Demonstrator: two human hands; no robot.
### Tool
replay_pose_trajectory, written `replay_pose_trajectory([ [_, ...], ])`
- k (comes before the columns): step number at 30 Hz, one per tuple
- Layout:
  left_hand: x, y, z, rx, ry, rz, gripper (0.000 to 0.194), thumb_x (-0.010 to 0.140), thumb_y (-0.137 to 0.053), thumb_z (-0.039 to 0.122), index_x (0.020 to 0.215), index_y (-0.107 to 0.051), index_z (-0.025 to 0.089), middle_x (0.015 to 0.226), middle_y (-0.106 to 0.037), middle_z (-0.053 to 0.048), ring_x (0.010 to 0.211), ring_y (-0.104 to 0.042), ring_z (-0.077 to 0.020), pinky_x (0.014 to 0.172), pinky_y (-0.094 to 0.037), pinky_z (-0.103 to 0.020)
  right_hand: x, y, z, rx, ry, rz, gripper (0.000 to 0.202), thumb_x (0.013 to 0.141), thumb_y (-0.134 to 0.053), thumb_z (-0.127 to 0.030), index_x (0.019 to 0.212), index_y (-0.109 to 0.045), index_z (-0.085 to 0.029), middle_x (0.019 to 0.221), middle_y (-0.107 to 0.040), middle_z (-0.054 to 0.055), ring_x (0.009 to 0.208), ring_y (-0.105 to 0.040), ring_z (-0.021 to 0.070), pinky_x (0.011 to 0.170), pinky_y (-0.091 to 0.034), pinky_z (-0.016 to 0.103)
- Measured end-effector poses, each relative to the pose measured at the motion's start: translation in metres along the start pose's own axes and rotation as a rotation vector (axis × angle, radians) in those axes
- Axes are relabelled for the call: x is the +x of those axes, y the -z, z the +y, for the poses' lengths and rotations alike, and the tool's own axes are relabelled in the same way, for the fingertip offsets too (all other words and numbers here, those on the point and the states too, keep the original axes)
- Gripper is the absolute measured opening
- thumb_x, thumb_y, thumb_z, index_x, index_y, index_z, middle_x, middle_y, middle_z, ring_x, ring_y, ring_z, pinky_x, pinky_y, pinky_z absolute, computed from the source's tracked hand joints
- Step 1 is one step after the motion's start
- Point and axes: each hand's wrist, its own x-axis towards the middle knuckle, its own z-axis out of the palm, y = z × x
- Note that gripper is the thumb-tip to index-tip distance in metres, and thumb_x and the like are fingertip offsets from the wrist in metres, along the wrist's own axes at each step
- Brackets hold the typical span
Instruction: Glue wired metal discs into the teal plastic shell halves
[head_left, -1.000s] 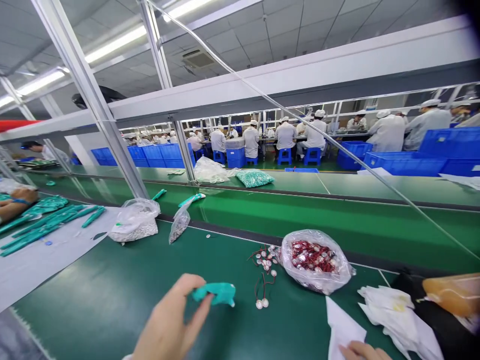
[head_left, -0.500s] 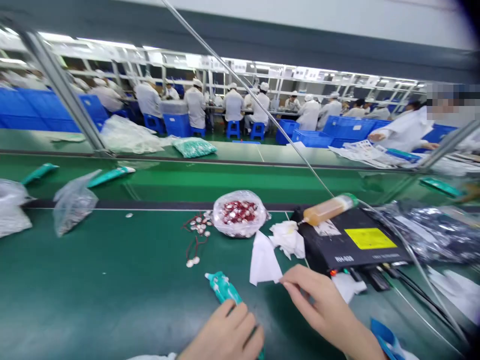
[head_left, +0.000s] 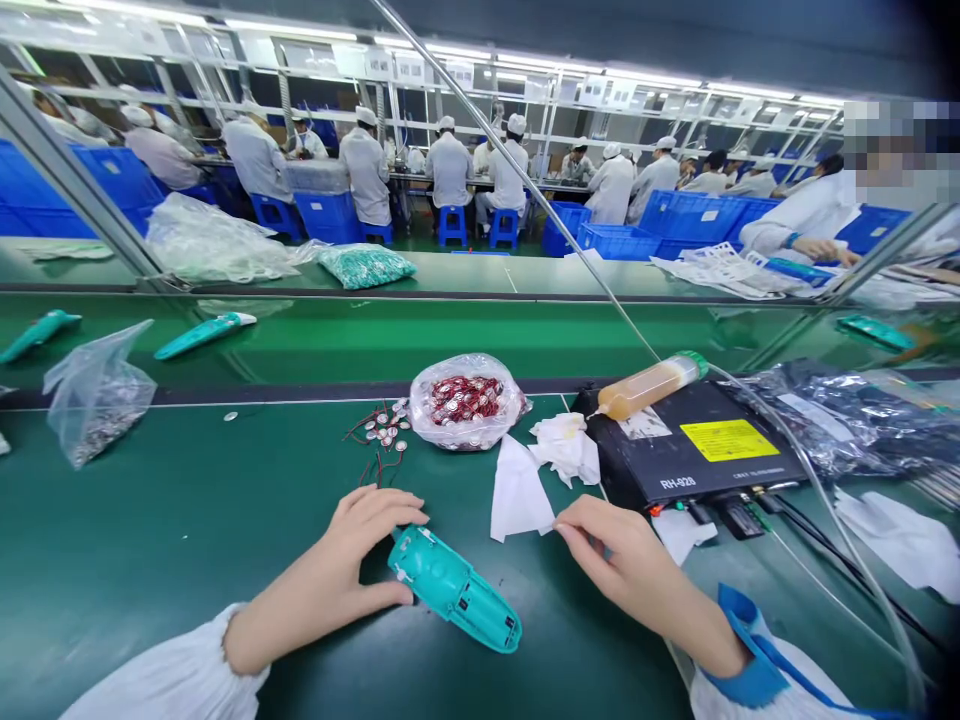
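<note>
The teal plastic housing (head_left: 454, 590) lies flat on the green worktop (head_left: 187, 520) at 6 o'clock, open side up. The left hand (head_left: 352, 560) cups its near end with fingers curled loosely about it, a light grip rather than a closed one. It looks like a light, stiff moulded shell with a smooth, perhaps slippery skin; holding it by its 2 long sides would probably be safest for the small parts inside. The right hand (head_left: 622, 570) pinches a corner of the white paper sheet (head_left: 517, 492) between thumb and forefinger at 5 o'clock; the sheet is thin, limp and easily torn. At 3 o'clock the black box (head_left: 690, 455) reads "RH-820"; its yellow label is too small to read.
</note>
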Motion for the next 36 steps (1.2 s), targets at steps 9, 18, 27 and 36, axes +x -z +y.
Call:
replay_pose_trajectory([
  [9, 0.023, -0.003, 0.011, -0.205, 0.006, -0.128, 0.042, 0.076, -0.067, 0.05, 0.111, -0.058, 0.027, 0.107, -0.067, -0.002, 0.103, -0.058, -0.0211, 0.107, -0.024, -0.047, 0.004, 0.001, 0.002, -0.032, -0.012, 0.053, 0.02, 0.093, -0.041, -0.019, 0.079, -0.056, -0.02, 0.073, -0.06, 0.001, 0.065, -0.056, 0.0144, 0.059, -0.042, 0.027],
  [18, 0.027, -0.018, 0.011, -0.248, -0.009, -0.077, 0.037, 0.077, -0.068, 0.045, 0.108, -0.059, 0.026, 0.105, -0.065, -0.002, 0.1, -0.056, -0.0211, 0.095, -0.038, -0.038, 0.005, 0.081, -0.002, -0.117, -0.355, 0.541, 0.022, 0.085, -0.056, -0.039, 0.078, -0.063, -0.019, 0.063, -0.066, 0.003, 0.05, -0.06, 0.0153, 0.046, -0.048, 0.024],
  [27, 0.022, -0.022, 0.012, -0.266, -0.009, -0.069, 0.06, 0.065, -0.074, 0.052, 0.116, -0.059, 0.024, 0.109, -0.064, -0.006, 0.105, -0.053, -0.025, 0.094, -0.039, -0.041, 0.063, 0.144, 0.054, 0.09, -0.967, 0.429, 0.052, 0.085, -0.048, -0.049, 0.067, -0.062, -0.002, 0.058, -0.065, 0.018, 0.041, -0.061, 0.0155, 0.039, -0.042, 0.02],
  [36, 0.018, -0.024, 0.009, -0.289, -0.015, -0.091, 0.069, 0.061, -0.08, 0.046, 0.122, -0.055, 0.024, 0.114, -0.062, -0.007, 0.11, -0.05, -0.0265, 0.096, -0.038, -0.043, 0.078, 0.129, 0.084, 0.3, -0.982, 0.503, 0.055, 0.08, -0.046, -0.059, 0.074, -0.055, -0.005, 0.057, -0.059, 0.007, 0.041, -0.06, 0.0126, 0.046, -0.045, 0.021],
])
